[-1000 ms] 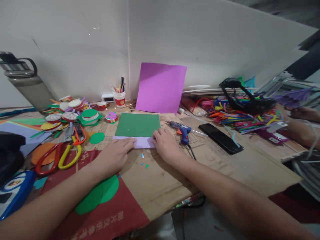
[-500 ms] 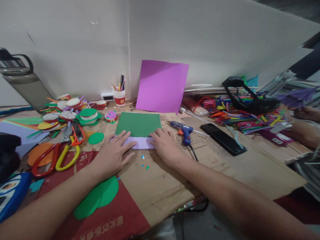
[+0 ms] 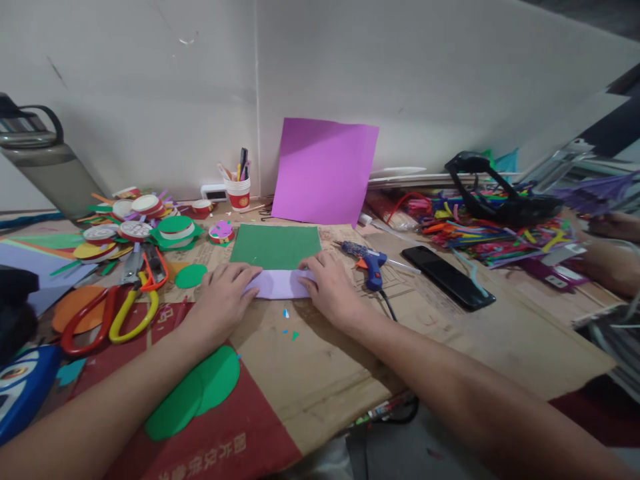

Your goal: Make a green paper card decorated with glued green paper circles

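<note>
A lavender paper strip [image 3: 279, 285] lies along the near edge of a dark green paper sheet [image 3: 275, 248] on the cardboard. My left hand [image 3: 223, 298] grips the strip's left end, thumb at the near edge and fingers curled over the top. At its right end my right hand [image 3: 333, 287] holds it likewise, the thumb tucked under the fingers. Whether the lavender and green parts are one folded piece I cannot tell. Tiny green and blue scraps [image 3: 295, 335] lie just in front.
A glue gun [image 3: 373, 267] and a black phone [image 3: 447, 277] lie to the right. Scissors [image 3: 135, 313], green paper circles [image 3: 217, 380] and small paper drums [image 3: 147, 205] are on the left. Purple paper [image 3: 325, 172] leans on the wall. Another person's arm [image 3: 610, 263] shows far right.
My fingers, earlier stretched flat over the paper, have curled in and closed on both ends of the lavender strip. More of the strip's height shows, and less green.
</note>
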The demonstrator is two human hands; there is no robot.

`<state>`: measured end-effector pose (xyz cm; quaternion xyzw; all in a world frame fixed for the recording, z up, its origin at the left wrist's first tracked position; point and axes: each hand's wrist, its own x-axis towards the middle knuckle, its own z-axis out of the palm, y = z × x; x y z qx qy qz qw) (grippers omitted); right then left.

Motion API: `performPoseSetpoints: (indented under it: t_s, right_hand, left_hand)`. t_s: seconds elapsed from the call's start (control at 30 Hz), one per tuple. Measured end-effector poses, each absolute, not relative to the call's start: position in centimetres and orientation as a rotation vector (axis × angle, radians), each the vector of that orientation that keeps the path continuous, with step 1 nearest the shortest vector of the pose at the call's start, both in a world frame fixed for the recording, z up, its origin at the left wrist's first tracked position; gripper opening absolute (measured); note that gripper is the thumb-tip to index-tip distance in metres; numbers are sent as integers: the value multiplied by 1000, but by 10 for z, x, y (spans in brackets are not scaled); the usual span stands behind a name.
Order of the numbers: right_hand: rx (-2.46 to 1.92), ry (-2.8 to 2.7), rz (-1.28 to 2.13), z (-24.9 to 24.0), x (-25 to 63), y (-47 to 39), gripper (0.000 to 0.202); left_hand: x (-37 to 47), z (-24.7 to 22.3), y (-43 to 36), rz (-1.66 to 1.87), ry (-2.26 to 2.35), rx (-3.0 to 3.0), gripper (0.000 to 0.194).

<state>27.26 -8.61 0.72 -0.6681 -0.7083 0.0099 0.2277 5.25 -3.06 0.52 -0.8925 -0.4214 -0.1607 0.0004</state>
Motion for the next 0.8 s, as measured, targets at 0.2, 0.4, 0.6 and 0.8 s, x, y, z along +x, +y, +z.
performPoseSetpoints:
  t_s: [0.2,0.4,0.6,0.8]
  right_hand:
    - [-1893,-1975,138,6,274,-84,18]
    - [-1958,-1876,202,4,274,-81,18]
    - [-1938,-1802,285,5,275,-78,19]
    - [-1872,-1718,305,2,277,-78,17]
  left_hand:
    - [55,7,-32,-422,-1367,-2766,34]
    - [51,5,-23,-484,-1548,-2799,43]
    - [53,8,-18,-467,-1720,-2803,43]
    - [50,5,-11,-510,-1704,-2803,44]
